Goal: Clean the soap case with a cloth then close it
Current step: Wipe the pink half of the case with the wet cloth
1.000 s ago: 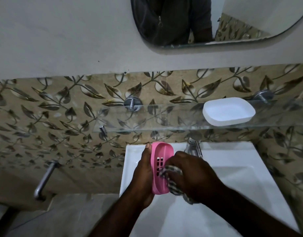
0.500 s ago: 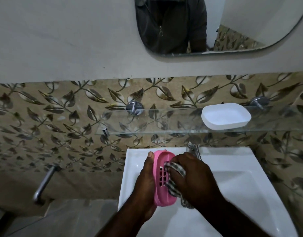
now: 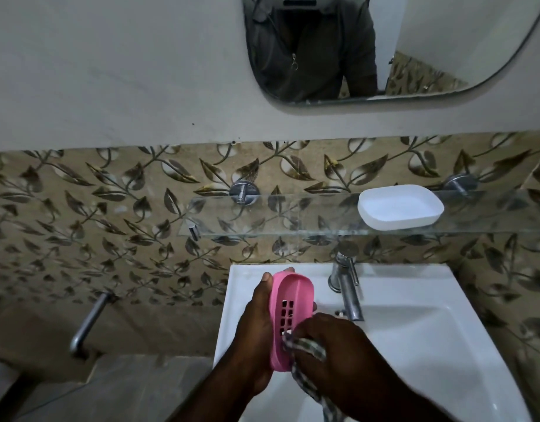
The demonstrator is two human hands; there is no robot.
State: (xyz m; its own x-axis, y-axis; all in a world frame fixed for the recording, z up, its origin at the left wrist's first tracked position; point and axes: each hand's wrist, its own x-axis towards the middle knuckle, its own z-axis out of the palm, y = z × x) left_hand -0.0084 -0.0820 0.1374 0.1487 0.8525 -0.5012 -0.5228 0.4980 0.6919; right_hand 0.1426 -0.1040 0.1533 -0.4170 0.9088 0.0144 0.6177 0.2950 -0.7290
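Firmly curled, the fingers of the right hand grip a bunched checked cloth and press it into the near end of the pink soap case tray. A loose tail of the cloth hangs down below the wrist towards the bottom edge of the view.

The left hand grips the tray from behind. Its thumb lies along the left rim and its fingertips wrap over the far end and the right side. The tray is tilted up on its long edge, with its hollow side facing right and towards the camera. A grid of small square drain holes shows in its floor, just above the cloth.

Both hands hold the tray in the air over the left part of a white sink. A chrome tap stands just to the right of the tray, not touching it.

Above the sink, a glass shelf on round metal brackets carries the white half of the soap case. It lies flat on the right part of the shelf, well apart from the pink tray, so the case is open.

Leaf-patterned tiles cover the wall behind. A metal pipe juts out at the left, and a mirror higher up reflects a dark zipped top.
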